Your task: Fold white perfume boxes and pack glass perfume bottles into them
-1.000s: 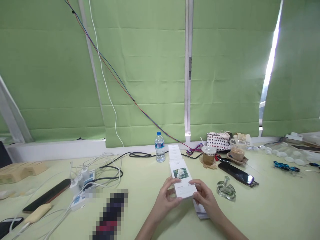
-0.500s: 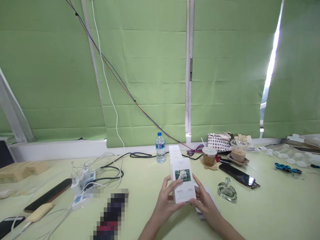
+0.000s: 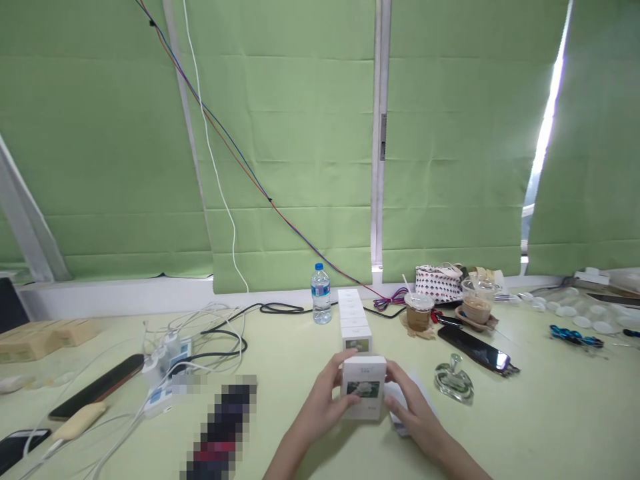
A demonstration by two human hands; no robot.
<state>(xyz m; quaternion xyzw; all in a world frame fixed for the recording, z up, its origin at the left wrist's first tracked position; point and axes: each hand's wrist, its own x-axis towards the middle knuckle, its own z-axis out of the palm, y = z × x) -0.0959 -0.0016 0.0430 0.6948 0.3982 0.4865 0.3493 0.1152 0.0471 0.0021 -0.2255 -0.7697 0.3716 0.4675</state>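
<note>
A small white box (image 3: pixel 364 408) with a white-flower picture on its front is held nearly upright just over or on the table. My left hand (image 3: pixel 325 403) is closed on its left side, thumb on the front and fingers behind. My right hand (image 3: pixel 417 413) curls around its right edge. Beyond it a row of similar white boxes (image 3: pixel 354 313) runs back toward the wall; the nearest shows a flower picture too. Flat white pieces (image 3: pixel 401 425) lie under my right hand, mostly hidden by it.
A water bottle (image 3: pixel 321 297) stands left of the row. To the right are a drink cup (image 3: pixel 419 317), a glass ornament (image 3: pixel 454 381) and a dark phone-like object (image 3: pixel 473 348). Cables and a power strip (image 3: pixel 163 395) spread at left. A pixelated dark object (image 3: pixel 220 430) lies in front.
Both hands have brought the box down and tilted it more upright, so its top edge now shows. The row of boxes behind has come into fuller view.
</note>
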